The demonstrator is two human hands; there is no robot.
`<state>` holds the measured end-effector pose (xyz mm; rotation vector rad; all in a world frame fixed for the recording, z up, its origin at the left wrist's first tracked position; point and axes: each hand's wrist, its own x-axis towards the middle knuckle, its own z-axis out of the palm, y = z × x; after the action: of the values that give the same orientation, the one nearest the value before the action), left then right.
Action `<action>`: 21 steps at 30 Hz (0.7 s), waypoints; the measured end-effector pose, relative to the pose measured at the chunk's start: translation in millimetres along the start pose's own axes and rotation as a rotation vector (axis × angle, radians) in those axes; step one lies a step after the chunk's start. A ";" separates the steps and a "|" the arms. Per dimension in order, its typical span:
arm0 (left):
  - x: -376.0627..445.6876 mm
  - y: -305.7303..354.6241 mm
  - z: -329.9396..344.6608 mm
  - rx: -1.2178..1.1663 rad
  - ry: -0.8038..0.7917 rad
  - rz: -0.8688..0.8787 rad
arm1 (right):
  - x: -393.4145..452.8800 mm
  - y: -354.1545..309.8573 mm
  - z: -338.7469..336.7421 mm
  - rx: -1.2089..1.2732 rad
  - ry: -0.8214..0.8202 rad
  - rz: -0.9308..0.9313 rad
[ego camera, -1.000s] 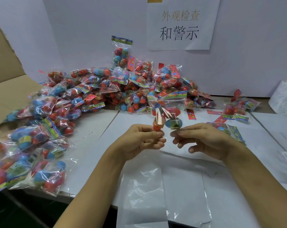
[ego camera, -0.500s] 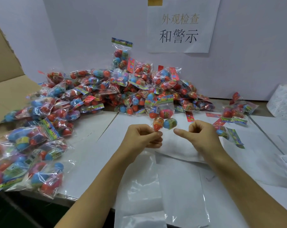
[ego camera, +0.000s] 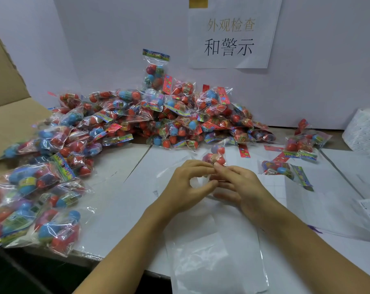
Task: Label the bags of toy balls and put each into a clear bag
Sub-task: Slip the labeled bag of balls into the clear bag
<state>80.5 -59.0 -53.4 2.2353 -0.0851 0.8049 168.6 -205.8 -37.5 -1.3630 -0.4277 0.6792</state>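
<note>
A: Where the two hands meet, in the head view, the left hand [ego camera: 185, 183] and right hand [ego camera: 238, 184] both pinch one bag of toy balls [ego camera: 214, 157], fingertips [ego camera: 217, 166] touching at its near end.

B: Position?

A: Just in front of the big pile of ball bags [ego camera: 158, 117], over the white table [ego camera: 120, 209]. Clear bags [ego camera: 218, 262] lie nearer than the pile, under the forearms. Printed sign [ego camera: 232, 32] hangs above the pile.
</note>
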 end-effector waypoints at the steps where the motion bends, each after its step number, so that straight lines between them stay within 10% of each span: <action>1: -0.3 -0.4 -1.3 -0.012 -0.028 -0.017 | 0.1 -0.5 0.3 0.027 0.004 0.039; 8: 5.5 3.0 2.2 -0.103 0.335 -0.270 | 6.2 -9.4 -9.0 0.292 0.003 0.089; 12: 8.5 3.9 -2.9 -0.451 0.112 -0.548 | 5.5 -10.5 -11.6 0.198 -0.141 0.037; 21: 6.7 0.4 -11.6 -0.612 0.036 -0.478 | 3.7 -1.9 -9.7 -0.210 0.026 -0.188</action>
<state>79.7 -50.3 -43.3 1.5681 0.1911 0.4698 178.0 -210.7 -37.7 -1.5051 -0.6113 0.4712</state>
